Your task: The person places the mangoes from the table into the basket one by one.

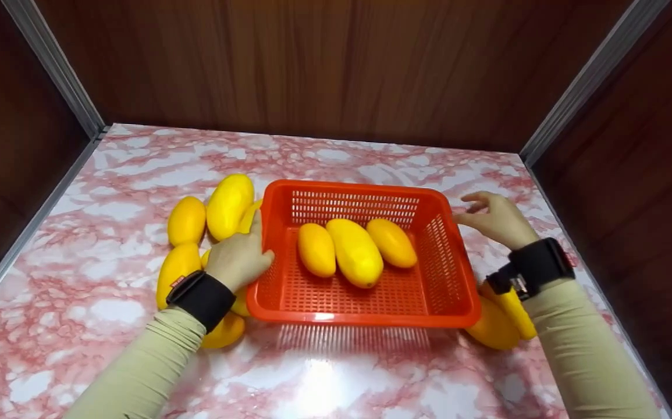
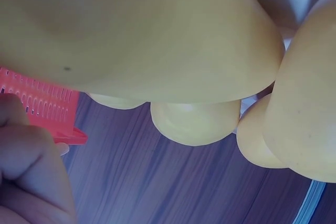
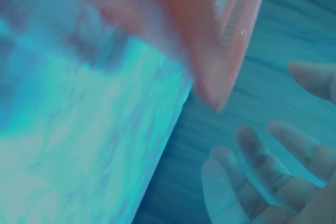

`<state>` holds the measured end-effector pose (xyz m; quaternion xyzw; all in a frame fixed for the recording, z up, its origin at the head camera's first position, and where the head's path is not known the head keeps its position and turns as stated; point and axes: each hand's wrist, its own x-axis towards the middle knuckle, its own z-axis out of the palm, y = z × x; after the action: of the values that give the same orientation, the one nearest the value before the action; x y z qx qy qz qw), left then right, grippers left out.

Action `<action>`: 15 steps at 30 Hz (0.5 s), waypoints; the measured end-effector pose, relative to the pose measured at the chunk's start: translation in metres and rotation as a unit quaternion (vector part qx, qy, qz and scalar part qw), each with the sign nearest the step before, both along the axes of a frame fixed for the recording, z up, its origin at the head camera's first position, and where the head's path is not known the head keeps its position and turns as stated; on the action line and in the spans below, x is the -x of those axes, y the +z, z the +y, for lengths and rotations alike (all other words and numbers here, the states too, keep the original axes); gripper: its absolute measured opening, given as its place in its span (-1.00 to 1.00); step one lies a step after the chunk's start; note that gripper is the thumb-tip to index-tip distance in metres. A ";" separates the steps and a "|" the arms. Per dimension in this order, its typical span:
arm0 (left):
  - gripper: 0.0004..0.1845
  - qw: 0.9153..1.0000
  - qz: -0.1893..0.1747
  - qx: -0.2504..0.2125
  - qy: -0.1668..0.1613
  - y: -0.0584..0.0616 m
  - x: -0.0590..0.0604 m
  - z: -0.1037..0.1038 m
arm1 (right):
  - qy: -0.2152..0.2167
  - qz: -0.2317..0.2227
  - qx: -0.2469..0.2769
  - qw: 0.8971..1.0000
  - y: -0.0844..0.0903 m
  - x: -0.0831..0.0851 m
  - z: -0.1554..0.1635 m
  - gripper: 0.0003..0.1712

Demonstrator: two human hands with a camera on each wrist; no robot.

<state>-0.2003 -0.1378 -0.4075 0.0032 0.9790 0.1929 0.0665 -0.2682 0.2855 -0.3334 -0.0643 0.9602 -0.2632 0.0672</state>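
Observation:
A red slotted plastic basket point(image 1: 365, 319) stands in the middle of the table with three yellow mangoes inside: a larger one point(image 1: 356, 253) between two smaller ones. My left hand point(image 1: 237, 260) holds its left rim, thumb over the edge; part of its fingers is hidden. In the left wrist view, bent fingers point(image 2: 31, 166) show beside the basket point(image 2: 50, 106), under a big close mango point(image 2: 157, 35). My right hand point(image 1: 496, 218) is just off the right rim, fingers spread and loosely bent, holding nothing. The right wrist view shows these fingers point(image 3: 268, 166) apart from the basket point(image 3: 220, 72).
Several mangoes point(image 1: 187, 221) lie left of the basket, some partly behind my left hand and wrist. More mangoes point(image 1: 494, 326) lie at its right front, partly under my right forearm. Brown wood-grain panels point(image 1: 312, 70) with metal corner posts enclose the pink marbled table point(image 1: 103, 361).

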 end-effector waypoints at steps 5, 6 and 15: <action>-0.09 1.000 0.000 0.000 0.001 -0.001 0.000 -0.001 | 0.009 -0.040 -0.033 0.999 -0.007 -0.001 0.022 -0.16; -0.09 1.000 -0.001 0.000 0.002 -0.001 0.000 -0.001 | 0.013 -0.051 -0.043 0.998 -0.009 -0.001 0.025 -0.15; -0.09 1.000 0.004 -0.008 -0.004 0.000 0.001 0.000 | 0.031 -0.143 -0.127 0.981 -0.028 -0.010 0.047 0.02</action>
<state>-0.2011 -0.1381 -0.4073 0.0084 0.9776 0.2002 0.0637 -0.2582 0.3327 -0.3618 -0.0464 0.9638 -0.1435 0.2197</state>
